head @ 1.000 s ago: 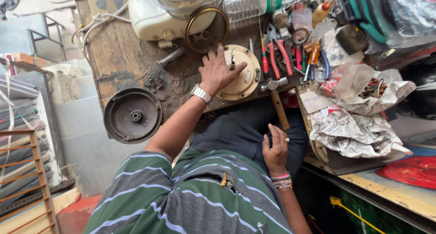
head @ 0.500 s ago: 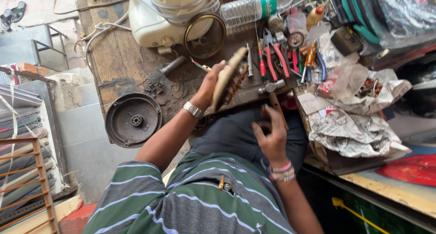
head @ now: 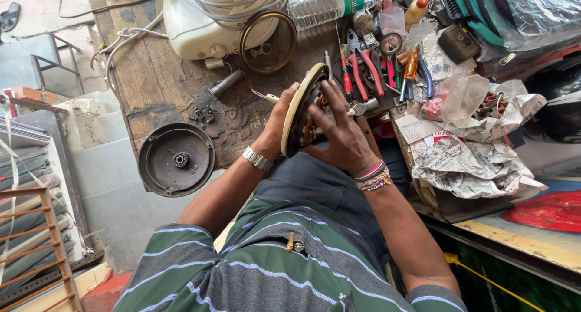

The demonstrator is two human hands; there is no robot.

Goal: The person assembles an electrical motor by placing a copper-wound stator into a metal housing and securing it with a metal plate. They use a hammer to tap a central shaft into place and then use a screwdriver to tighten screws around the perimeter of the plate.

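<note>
My left hand (head: 277,121), with a metal watch at the wrist, holds a round cream-coloured motor disc (head: 298,106) tipped up on its edge above the worn wooden bench (head: 145,76). Copper windings show on the disc's inner face. My right hand (head: 340,133), with bead bracelets at the wrist, lies against that inner face with its fingers spread over the windings. Both hands are on the disc, just above my lap.
A dark round metal cover (head: 175,159) lies at the bench's near left. Behind are a white appliance body (head: 206,21), a brass ring (head: 268,41) and a plastic bottle (head: 327,3). Red-handled pliers (head: 370,67), a hammer (head: 363,109) and crumpled newspaper (head: 472,160) crowd the right.
The disc lay flat on the bench under my left hand; it has been lifted and tipped on edge. My right hand rose from my lap to its inner face.
</note>
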